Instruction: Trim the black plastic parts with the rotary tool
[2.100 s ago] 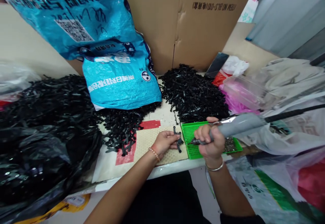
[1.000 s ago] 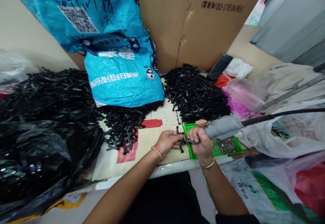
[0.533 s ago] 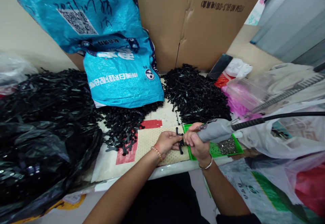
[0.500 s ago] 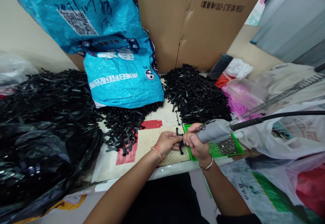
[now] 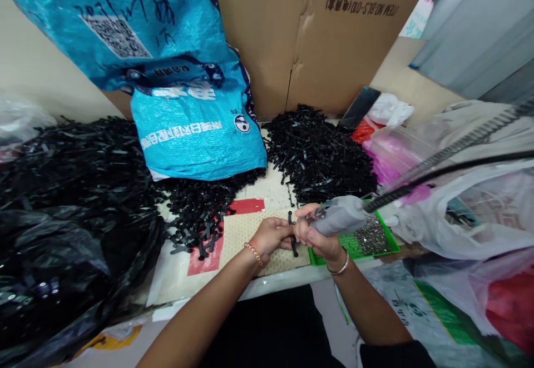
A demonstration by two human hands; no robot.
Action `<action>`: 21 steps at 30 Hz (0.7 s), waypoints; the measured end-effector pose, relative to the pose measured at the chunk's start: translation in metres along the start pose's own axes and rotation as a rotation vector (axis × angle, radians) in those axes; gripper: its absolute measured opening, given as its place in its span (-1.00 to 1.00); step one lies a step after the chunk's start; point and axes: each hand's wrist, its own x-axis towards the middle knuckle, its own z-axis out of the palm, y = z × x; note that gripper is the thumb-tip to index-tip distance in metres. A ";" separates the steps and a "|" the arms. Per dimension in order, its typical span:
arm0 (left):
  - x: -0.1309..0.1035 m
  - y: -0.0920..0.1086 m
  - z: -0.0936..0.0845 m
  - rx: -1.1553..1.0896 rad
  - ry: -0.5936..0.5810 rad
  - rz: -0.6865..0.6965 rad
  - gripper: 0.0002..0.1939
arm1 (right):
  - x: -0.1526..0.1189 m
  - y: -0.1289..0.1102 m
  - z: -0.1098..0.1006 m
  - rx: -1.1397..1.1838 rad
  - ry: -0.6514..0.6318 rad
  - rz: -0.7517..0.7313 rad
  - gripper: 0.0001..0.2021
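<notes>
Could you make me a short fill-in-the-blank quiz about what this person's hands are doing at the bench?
1. The right hand grips a ____ powered screwdriver.
2. The left hand steadies a small ____ plastic part.
3. Tiny screws lie in a ____ tray.
4. A big ____ bag leans behind the piles.

Missing words: grey; black; green; blue

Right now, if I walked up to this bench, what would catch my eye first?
Probably the big shiny blue bag slumped against the cardboard box at the back, with heaps of small black plastic parts spread on either side. Then, at the near edge, the right hand grips a grey corded power tool against a black part that the left hand steadies, beside a green tray.
</notes>
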 end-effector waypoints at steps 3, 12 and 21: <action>-0.001 0.001 0.001 -0.024 0.022 -0.018 -0.59 | -0.004 -0.023 -0.011 0.067 0.169 -0.177 -0.76; -0.008 0.005 0.002 -0.058 0.017 -0.016 -0.74 | -0.030 -0.023 -0.073 -0.142 0.715 -0.179 -0.80; -0.006 0.002 0.003 -0.038 0.051 -0.023 -0.75 | -0.035 -0.013 -0.075 -0.161 0.689 -0.183 -0.79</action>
